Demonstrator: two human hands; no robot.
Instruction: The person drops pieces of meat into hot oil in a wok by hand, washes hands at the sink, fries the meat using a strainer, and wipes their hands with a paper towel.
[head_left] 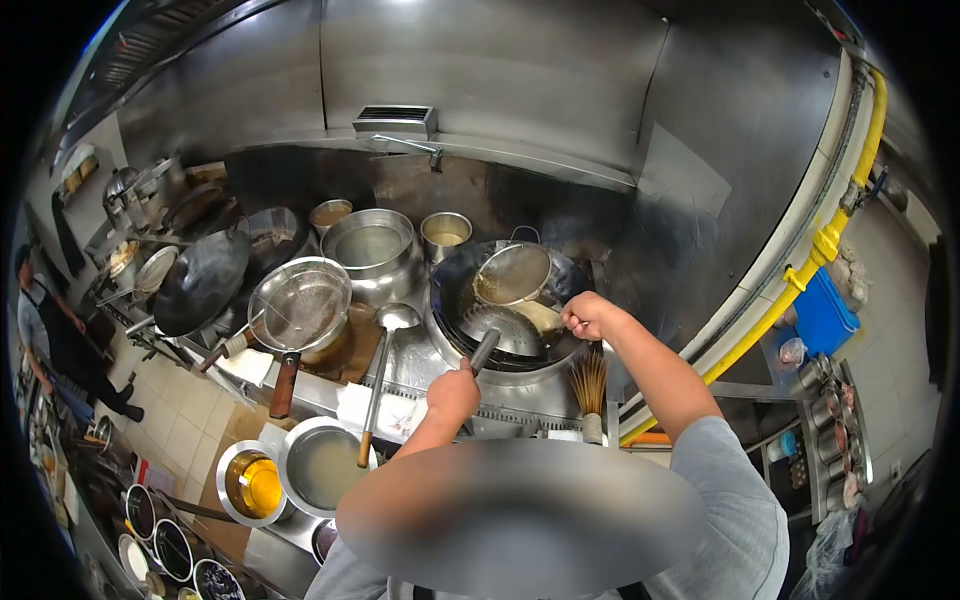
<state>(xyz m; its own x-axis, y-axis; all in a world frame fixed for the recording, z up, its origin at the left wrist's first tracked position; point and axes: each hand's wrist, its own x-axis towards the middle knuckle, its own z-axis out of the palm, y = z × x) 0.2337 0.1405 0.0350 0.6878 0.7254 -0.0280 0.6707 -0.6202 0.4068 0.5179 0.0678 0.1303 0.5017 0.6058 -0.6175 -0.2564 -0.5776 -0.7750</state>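
My left hand [453, 398] is closed around the grey handle of a dark, rounded skimmer [505, 328], which looks perforated and lies low in a large wok [449, 290]. Across the wok's right side, my right hand [588, 316] is a closed fist; what it grips, if anything, cannot be made out. A pale yellowish patch [540, 317] shows in the wok just left of that fist. Toward the back of the wok rests a round mesh strainer [513, 273]. Right of the stove front, a bamboo wok brush [589, 388] stands below my right forearm.
Left of the wok are a ladle [398, 317], a wooden-handled strainer [300, 305] and a steel pot [367, 240]. Bowls of yellow liquid [262, 487] and cloudy liquid [325, 468] sit nearer me. A yellow pipe [790, 290] runs along the right. Another person [70, 335] stands far left.
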